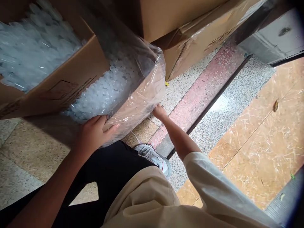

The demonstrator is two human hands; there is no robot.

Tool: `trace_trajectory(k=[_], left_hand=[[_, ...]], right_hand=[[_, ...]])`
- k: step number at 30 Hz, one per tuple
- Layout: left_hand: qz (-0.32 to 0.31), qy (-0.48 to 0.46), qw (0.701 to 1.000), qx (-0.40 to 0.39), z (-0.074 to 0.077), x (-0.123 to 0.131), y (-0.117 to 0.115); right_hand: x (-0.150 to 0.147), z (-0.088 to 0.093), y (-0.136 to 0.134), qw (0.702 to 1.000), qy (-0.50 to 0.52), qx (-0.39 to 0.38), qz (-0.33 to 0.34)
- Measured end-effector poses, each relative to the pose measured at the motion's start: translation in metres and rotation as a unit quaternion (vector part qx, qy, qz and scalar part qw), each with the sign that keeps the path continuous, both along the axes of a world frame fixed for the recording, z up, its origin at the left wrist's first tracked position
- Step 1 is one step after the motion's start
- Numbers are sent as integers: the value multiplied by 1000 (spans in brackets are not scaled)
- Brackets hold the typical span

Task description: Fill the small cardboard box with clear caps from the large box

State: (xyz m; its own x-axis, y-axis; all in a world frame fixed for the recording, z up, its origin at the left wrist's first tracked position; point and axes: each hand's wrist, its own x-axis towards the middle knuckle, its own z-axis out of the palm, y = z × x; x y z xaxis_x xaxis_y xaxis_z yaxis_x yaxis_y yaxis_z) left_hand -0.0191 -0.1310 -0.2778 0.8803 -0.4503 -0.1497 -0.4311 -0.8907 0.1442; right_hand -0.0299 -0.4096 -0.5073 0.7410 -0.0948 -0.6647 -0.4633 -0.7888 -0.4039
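A cardboard box (140,98) lined with clear plastic film stands in front of me, partly filled with small translucent white plastic pieces (102,95). My left hand (93,133) grips its near rim, fingers over the inner side and thumb along the outside of the film. Lower down at the box's right end, my right hand (159,111) is closed against its bottom edge, with the fingertips hidden behind it. The plastic film (156,69) hangs loosely over the rim.
To the left, another open cardboard box (78,69) holds many similar clear pieces (35,47). Closed cardboard boxes (190,47) stand at the back. A dark strip (201,114) edges the speckled floor by my shoe (154,156). At upper right is a pale panel (277,38).
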Motion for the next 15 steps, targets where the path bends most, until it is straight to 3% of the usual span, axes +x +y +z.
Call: trace_trajectory(k=[3, 10, 15], left_hand=[[16, 15, 1000, 6, 1, 0, 0], [49, 57, 997, -8, -2, 0, 3], [77, 107, 991, 19, 5, 5, 1]], right_hand=[[-15, -3, 4, 999, 14, -26, -25], [-50, 5, -29, 989, 51, -88, -112], [-107, 26, 0, 983, 123, -59, -126]])
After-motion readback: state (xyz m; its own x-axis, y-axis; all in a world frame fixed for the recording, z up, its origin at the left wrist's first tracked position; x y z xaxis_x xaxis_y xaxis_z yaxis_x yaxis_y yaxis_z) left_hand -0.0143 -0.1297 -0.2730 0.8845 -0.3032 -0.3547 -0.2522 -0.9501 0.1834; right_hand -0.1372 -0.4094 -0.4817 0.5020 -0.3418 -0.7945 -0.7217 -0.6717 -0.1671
